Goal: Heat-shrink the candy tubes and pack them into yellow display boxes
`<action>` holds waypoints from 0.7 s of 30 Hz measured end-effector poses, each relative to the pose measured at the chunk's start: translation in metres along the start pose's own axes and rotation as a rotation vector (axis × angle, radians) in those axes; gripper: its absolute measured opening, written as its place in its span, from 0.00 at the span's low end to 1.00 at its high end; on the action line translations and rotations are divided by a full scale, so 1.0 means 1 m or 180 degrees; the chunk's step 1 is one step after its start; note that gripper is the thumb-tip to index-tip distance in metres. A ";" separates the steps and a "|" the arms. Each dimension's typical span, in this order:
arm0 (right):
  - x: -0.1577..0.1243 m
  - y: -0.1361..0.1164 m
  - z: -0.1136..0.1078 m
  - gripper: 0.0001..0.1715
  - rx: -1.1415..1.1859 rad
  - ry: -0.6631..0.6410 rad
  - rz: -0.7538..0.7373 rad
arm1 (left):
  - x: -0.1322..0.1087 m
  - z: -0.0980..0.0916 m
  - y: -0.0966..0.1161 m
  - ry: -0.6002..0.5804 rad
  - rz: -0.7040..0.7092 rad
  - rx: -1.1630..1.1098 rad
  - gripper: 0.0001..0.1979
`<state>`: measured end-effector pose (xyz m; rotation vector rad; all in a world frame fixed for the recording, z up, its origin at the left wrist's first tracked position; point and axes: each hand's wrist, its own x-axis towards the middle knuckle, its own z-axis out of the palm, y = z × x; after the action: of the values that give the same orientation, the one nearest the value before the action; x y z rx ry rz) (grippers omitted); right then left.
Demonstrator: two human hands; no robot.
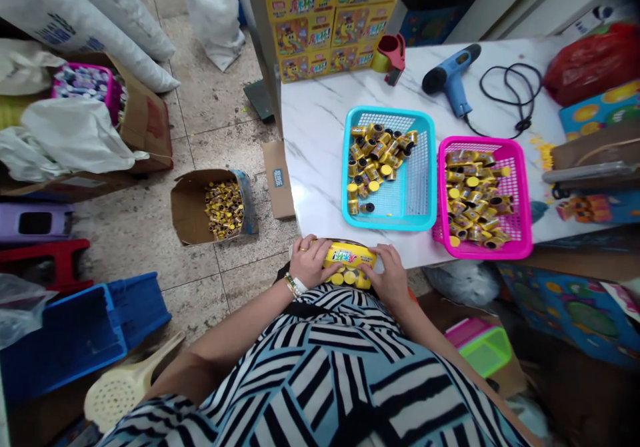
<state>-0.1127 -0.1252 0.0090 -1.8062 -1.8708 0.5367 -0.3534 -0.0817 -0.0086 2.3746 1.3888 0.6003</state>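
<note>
Close to my body, at the table's near edge, I hold a yellow printed display box (349,255) between both hands. Its front opening shows a row of small yellow-capped cups (347,276). Around the box's left end are the fingers of my left hand (311,260), with a ring and a bracelet showing. My right hand (390,275) grips the right end, its thumb at the front. Beyond the box stands a turquoise basket (349,210) with many small yellow cups (374,150) lying loose inside. To its right, a pink basket (523,234) holds more of these cups.
Stacked yellow boxes (305,37), a red tape dispenser (395,60), a blue heat gun (453,80) and its black cord are at the table's back. A red bag (595,64) lies far right. On the floor at left stands a carton (187,207) of yellow cups.
</note>
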 end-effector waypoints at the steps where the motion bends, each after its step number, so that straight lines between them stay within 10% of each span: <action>1: 0.001 0.001 0.000 0.19 -0.0011 0.0009 0.0001 | 0.000 0.000 0.000 -0.0019 -0.0024 -0.0002 0.28; 9: 0.023 0.015 -0.013 0.12 0.0067 -0.0224 -0.0428 | 0.002 0.001 -0.002 -0.0069 -0.0012 -0.0085 0.26; 21: -0.001 0.007 -0.001 0.22 0.0467 -0.0402 0.0537 | 0.011 -0.005 -0.001 0.0035 -0.0013 -0.0044 0.16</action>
<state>-0.1065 -0.1257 0.0061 -1.8797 -1.7176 0.8443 -0.3519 -0.0715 -0.0021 2.3605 1.3893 0.6208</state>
